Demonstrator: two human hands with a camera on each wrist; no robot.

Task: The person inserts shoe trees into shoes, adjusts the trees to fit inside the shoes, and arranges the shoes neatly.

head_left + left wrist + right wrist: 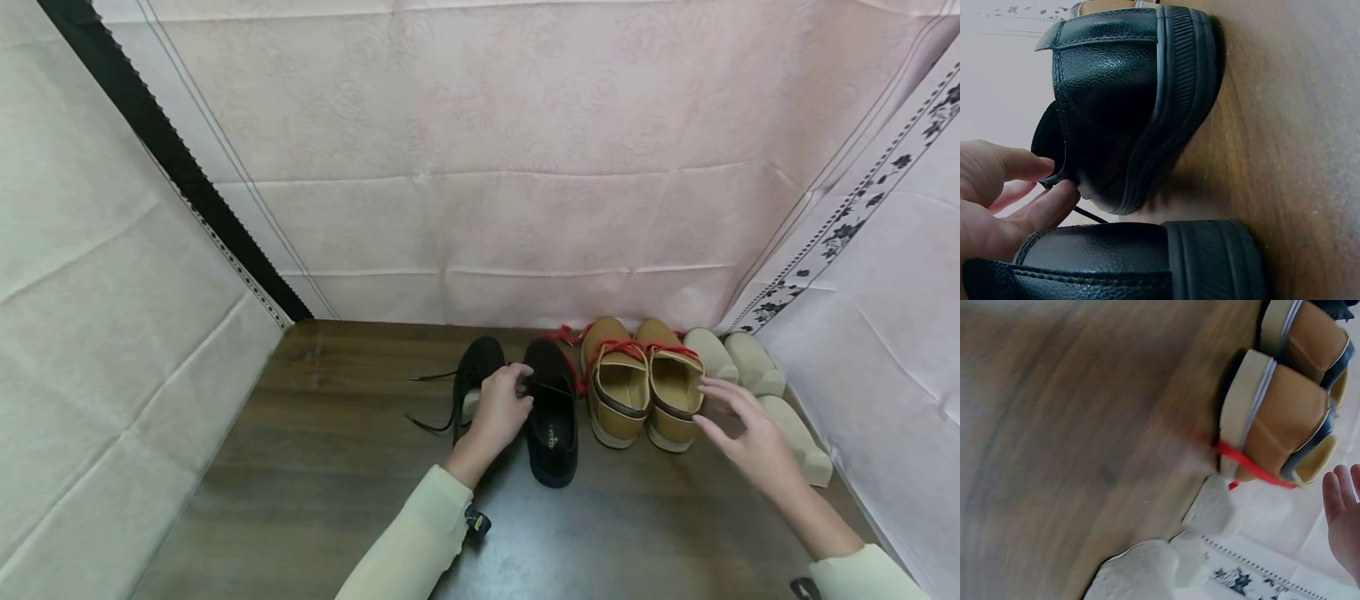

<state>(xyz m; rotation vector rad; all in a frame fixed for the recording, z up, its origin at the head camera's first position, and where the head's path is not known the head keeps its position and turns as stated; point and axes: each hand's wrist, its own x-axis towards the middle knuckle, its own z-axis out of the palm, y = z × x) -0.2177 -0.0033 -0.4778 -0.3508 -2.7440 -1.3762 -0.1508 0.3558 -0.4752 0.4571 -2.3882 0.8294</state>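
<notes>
A pair of black leather shoes stands on the wooden floor. My left hand (504, 407) reaches over the left black shoe (480, 358), whose loose laces trail to the left. Its thumb and fingers (1054, 203) pinch the edge of the opening of the right black shoe (552, 467), near the lace holes. A thin black lace (1090, 215) runs just below those fingertips. My right hand (742, 429) hovers with spread, relaxed fingers by the right tan shoe (671, 429). It holds nothing. Beside that one stands the left tan shoe (617, 429), red laces across its front.
Several off-white rounded pieces (798, 437) lie along the right wall. Patterned pale sheeting (480, 233) hangs behind the shoes, and more covers both sides. The brown wooden surface (315, 483) stretches out in front and to the left of the black pair.
</notes>
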